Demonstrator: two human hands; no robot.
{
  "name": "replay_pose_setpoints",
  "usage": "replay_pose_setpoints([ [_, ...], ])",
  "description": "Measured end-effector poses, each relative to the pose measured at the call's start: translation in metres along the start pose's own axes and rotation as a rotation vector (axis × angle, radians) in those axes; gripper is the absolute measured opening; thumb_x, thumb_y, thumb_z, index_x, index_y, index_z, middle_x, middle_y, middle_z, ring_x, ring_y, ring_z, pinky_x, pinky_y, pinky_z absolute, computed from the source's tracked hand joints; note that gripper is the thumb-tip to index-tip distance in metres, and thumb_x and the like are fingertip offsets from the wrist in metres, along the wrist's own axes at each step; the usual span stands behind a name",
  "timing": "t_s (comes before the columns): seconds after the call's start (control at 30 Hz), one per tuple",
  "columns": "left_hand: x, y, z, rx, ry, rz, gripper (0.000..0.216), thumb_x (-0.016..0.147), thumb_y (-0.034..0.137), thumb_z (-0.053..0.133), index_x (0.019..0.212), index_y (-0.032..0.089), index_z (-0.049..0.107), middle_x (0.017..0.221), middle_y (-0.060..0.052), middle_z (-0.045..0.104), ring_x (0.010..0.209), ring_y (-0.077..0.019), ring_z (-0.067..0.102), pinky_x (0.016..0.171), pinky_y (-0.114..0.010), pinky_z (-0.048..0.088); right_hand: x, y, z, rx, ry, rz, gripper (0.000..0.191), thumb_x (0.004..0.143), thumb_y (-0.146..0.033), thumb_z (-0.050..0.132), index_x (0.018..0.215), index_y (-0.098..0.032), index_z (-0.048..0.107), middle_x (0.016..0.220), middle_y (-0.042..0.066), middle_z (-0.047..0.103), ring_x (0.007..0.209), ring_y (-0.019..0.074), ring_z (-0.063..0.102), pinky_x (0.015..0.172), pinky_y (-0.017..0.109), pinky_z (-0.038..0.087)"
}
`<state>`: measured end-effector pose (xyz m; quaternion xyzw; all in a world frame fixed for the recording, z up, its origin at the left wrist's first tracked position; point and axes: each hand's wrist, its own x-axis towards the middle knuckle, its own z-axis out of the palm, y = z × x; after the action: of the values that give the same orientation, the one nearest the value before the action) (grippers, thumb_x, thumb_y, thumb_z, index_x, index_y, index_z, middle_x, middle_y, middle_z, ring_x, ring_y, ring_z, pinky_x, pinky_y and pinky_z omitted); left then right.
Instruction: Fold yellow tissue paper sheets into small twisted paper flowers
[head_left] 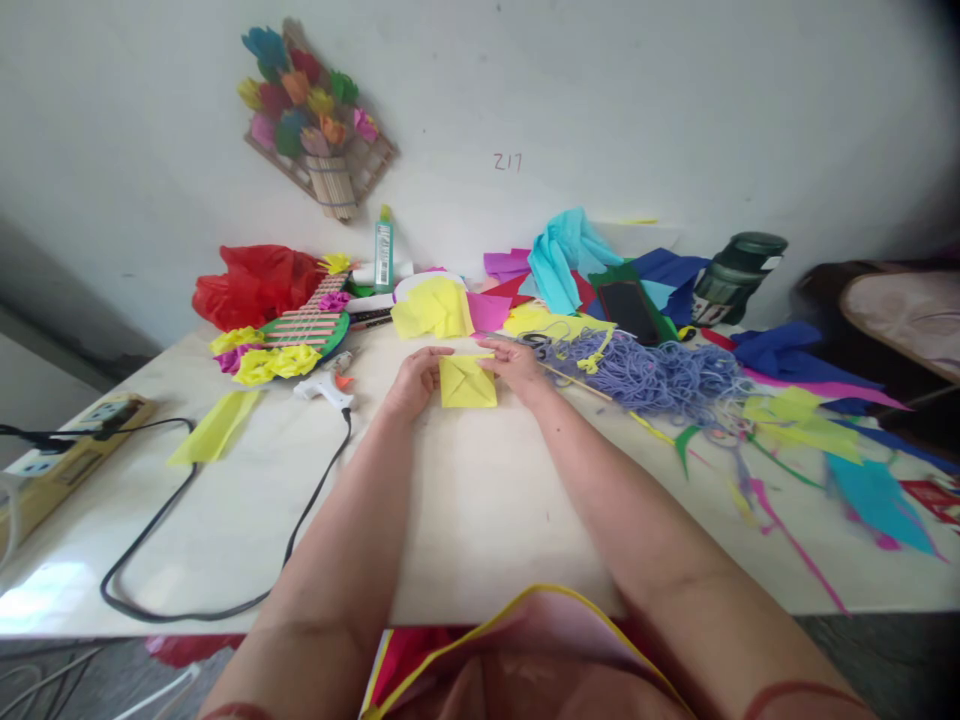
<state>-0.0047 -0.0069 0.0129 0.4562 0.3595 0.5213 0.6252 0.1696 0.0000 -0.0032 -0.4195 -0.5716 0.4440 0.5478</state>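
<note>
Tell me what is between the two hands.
In the head view, a creased yellow paper square is between them, held by the left hand and the right hand.

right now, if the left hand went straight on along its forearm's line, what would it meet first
Past the folded yellow square at its fingers, the left hand would probably meet the loose yellow sheet, though depth is unclear.

Glue gun left; yarn right (phone behind); paper between.
</note>
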Motion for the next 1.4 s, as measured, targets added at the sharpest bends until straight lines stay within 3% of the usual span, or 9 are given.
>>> replay_pose_setpoints([
  [0.33,-0.002,-0.003,0.002,0.068,-0.017,-0.009,0.032,0.063,0.044,0.064,0.070,0.013,0.056,0.054,-0.001,0.057,0.049,-0.0121,0.054,0.049,-0.023,0.040,0.002,0.002,0.003,0.040,0.026,0.012,0.038,0.056,-0.023,0.068,0.093,-0.015,0.064,0.064,-0.001,0.060,0.060,0.0102,0.055,0.064,0.027,0.046],
  [0.7,0.005,-0.013,-0.005,0.102,0.064,0.033,0.031,0.059,0.037,0.070,0.056,0.014,0.050,0.043,0.005,0.043,0.037,-0.0045,0.037,0.040,-0.018,0.027,-0.002,-0.007,0.008,0.049,0.007,0.056,0.035,0.058,-0.019,0.066,0.092,-0.015,0.065,0.073,0.004,0.066,0.067,0.0157,0.061,0.065,0.030,0.049],
  [0.87,0.006,-0.012,-0.004,0.063,0.087,0.034,0.032,0.060,0.040,0.069,0.057,0.014,0.052,0.045,0.003,0.047,0.039,-0.0062,0.042,0.041,-0.019,0.032,-0.001,-0.007,0.008,0.069,0.017,0.073,0.035,0.058,-0.018,0.066,0.093,-0.014,0.066,0.076,0.005,0.067,0.068,0.0154,0.062,0.067,0.030,0.049],
  [1.03,0.006,-0.005,0.001,-0.009,0.147,-0.023,0.045,0.068,0.056,0.055,0.065,0.011,0.058,0.047,-0.002,0.053,0.042,-0.0098,0.049,0.041,-0.020,0.036,0.000,-0.003,0.007,0.084,0.035,0.056,0.034,0.057,-0.020,0.068,0.090,-0.016,0.066,0.073,0.003,0.066,0.064,0.0129,0.060,0.065,0.029,0.049],
  [1.27,-0.001,-0.005,0.003,0.119,0.027,0.024,0.033,0.057,0.042,0.071,0.064,0.013,0.057,0.049,0.001,0.055,0.042,-0.0081,0.049,0.042,-0.019,0.037,0.000,-0.003,0.010,0.081,0.030,0.073,0.034,0.056,-0.020,0.068,0.090,-0.016,0.066,0.068,0.002,0.065,0.062,0.0128,0.059,0.061,0.027,0.048],
  [1.4,-0.001,-0.008,0.003,0.146,0.012,0.013,0.035,0.053,0.040,0.073,0.069,0.013,0.058,0.057,-0.001,0.061,0.050,-0.0123,0.056,0.049,-0.023,0.043,-0.001,-0.002,0.010,0.088,0.007,0.078,0.037,0.055,-0.023,0.069,0.091,-0.016,0.065,0.067,0.002,0.064,0.062,0.0138,0.059,0.060,0.027,0.048],
])
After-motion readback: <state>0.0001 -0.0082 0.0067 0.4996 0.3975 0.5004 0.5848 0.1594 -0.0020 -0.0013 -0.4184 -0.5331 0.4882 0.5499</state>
